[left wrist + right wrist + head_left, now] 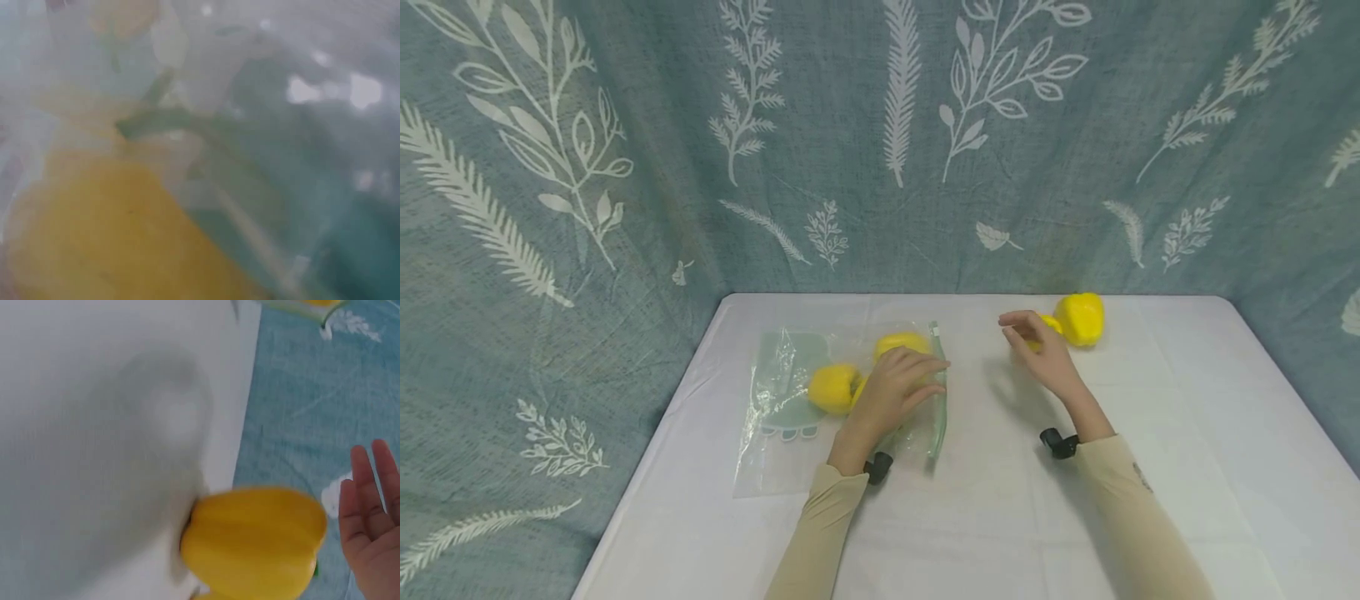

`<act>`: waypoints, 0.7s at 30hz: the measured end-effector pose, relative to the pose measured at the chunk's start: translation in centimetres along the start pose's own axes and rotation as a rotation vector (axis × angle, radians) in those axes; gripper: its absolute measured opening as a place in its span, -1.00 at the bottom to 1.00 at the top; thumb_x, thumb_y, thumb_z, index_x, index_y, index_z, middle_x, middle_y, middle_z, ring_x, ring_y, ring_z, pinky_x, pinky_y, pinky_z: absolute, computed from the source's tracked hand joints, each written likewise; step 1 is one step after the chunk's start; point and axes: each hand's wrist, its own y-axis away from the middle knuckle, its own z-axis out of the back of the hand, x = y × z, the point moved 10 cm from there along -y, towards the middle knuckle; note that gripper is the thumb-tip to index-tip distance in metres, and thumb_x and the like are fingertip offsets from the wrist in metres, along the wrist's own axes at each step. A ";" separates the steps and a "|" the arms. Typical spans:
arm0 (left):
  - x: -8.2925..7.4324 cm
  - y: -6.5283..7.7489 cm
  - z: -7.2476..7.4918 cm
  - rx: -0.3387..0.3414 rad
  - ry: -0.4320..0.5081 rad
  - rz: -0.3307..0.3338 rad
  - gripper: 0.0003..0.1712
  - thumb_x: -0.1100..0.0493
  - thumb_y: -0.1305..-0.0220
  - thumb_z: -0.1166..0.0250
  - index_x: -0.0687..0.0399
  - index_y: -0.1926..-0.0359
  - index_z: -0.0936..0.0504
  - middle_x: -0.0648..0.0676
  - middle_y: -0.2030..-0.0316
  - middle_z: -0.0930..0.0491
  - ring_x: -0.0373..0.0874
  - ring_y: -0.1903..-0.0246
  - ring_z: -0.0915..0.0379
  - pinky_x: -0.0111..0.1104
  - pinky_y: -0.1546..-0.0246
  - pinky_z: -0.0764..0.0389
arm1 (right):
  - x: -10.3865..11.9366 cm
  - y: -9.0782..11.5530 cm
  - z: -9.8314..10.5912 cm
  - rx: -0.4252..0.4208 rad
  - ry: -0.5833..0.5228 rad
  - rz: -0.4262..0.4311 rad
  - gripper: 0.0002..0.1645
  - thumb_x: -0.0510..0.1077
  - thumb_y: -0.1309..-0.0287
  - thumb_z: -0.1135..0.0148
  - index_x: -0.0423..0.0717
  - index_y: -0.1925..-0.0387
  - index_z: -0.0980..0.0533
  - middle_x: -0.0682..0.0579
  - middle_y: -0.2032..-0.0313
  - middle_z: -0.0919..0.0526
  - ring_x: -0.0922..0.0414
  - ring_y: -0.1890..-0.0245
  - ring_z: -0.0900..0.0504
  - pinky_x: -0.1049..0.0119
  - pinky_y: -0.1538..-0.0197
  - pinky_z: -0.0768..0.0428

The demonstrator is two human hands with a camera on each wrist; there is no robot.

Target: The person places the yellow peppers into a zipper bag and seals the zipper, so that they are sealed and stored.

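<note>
A clear zip bag with a green-edged opening lies on the table, and yellow bell peppers show through its plastic. Across the bag reaches my left hand, its fingertips and thumb apart at the green edge. Plastic and a blurred yellow pepper fill the left wrist view, where the hand is out of sight. My right hand is raised near the back right, fingers extended and nothing in them. Beside it is a yellow bell pepper on the table; another pepper stands just behind.
White cloth covers the table. Behind it and along its sides hangs a blue-green curtain with white leaf prints. Inside or under the bag shows a pale green printed shape. Each wrist carries a small black camera.
</note>
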 end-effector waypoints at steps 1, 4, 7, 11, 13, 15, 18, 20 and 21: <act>0.0 0.0 0.0 -0.001 0.000 -0.002 -0.62 -0.02 -0.20 -0.23 -0.07 -0.03 -0.59 -0.12 0.05 -0.59 -0.22 0.03 -0.41 -0.35 -0.21 -0.27 | -0.2 0.0 0.4 -0.011 0.011 0.001 -0.68 -0.15 -0.34 0.02 -0.22 -0.05 -0.40 -0.14 -0.03 -0.52 -0.02 0.00 -0.49 0.16 -0.12 -0.45; 0.0 0.0 0.1 -0.002 0.000 -0.003 -0.62 -0.02 -0.20 -0.23 -0.06 -0.03 -0.59 -0.12 0.06 -0.59 -0.22 0.04 -0.41 -0.35 -0.21 -0.28 | -0.6 -0.1 1.8 -0.041 0.011 -0.003 -0.68 -0.17 -0.33 0.00 -0.23 -0.05 -0.41 -0.15 -0.05 -0.51 -0.01 0.02 -0.48 0.20 -0.08 -0.43; 0.0 0.0 0.2 -0.004 0.002 -0.001 -0.62 -0.03 -0.20 -0.23 -0.06 -0.03 -0.59 -0.12 0.06 -0.60 -0.22 0.05 -0.41 -0.36 -0.20 -0.28 | -1.0 -0.2 3.1 -0.076 0.032 -0.010 -0.67 -0.13 -0.33 -0.01 -0.21 -0.04 -0.43 -0.14 -0.02 -0.52 0.03 0.03 -0.46 0.15 -0.08 -0.43; 0.0 0.0 0.3 -0.011 -0.003 -0.006 -0.62 -0.02 -0.19 -0.24 -0.07 -0.03 -0.59 -0.12 0.07 -0.60 -0.22 0.06 -0.41 -0.36 -0.18 -0.29 | -1.6 -0.4 4.8 -0.124 0.074 -0.005 -0.62 -0.06 -0.33 0.00 -0.24 -0.04 -0.42 -0.16 0.00 -0.53 -0.01 0.02 -0.45 0.00 -0.11 -0.39; -0.1 0.0 0.3 -0.014 -0.005 -0.008 -0.62 -0.02 -0.18 -0.25 -0.06 -0.02 -0.59 -0.12 0.07 -0.60 -0.22 0.07 -0.41 -0.36 -0.18 -0.29 | -2.1 -0.4 5.6 -0.144 0.094 -0.008 -0.60 -0.04 -0.34 0.01 -0.25 -0.05 -0.41 -0.18 -0.01 -0.52 -0.06 -0.01 -0.44 -0.06 -0.12 -0.36; -0.1 0.0 0.3 -0.014 -0.003 -0.008 -0.61 -0.02 -0.18 -0.25 -0.05 -0.02 -0.59 -0.12 0.07 -0.60 -0.22 0.07 -0.41 -0.36 -0.18 -0.29 | -2.5 -0.5 6.2 -0.161 0.116 -0.014 -0.58 -0.04 -0.33 0.01 -0.26 -0.05 -0.41 -0.20 -0.01 -0.51 -0.10 -0.02 -0.43 -0.08 -0.12 -0.35; -0.1 0.0 0.3 -0.014 0.000 -0.005 -0.61 -0.02 -0.18 -0.25 -0.05 -0.02 -0.59 -0.12 0.07 -0.60 -0.22 0.07 -0.40 -0.36 -0.18 -0.29 | -3.0 -0.5 7.1 -0.179 0.158 -0.019 -0.60 -0.07 -0.33 0.00 -0.26 -0.05 -0.42 -0.23 -0.01 -0.48 -0.16 -0.04 -0.43 -0.13 -0.11 -0.35; -0.1 0.0 0.3 -0.014 0.003 -0.002 -0.62 -0.02 -0.18 -0.25 -0.06 -0.02 -0.59 -0.13 0.08 -0.60 -0.23 0.07 -0.40 -0.36 -0.17 -0.29 | -3.4 -0.5 7.7 -0.188 0.180 -0.023 -0.61 -0.09 -0.32 -0.02 -0.27 -0.05 -0.43 -0.26 -0.02 -0.46 -0.19 -0.05 -0.41 -0.15 -0.10 -0.35; 0.0 0.0 0.3 -0.014 0.005 0.000 -0.62 -0.02 -0.18 -0.25 -0.06 -0.02 -0.59 -0.13 0.08 -0.60 -0.23 0.07 -0.40 -0.36 -0.17 -0.30 | -3.6 -0.5 8.0 -0.192 0.188 -0.028 -0.61 -0.10 -0.32 -0.02 -0.28 -0.05 -0.43 -0.27 -0.03 -0.45 -0.21 -0.06 -0.40 -0.16 -0.10 -0.35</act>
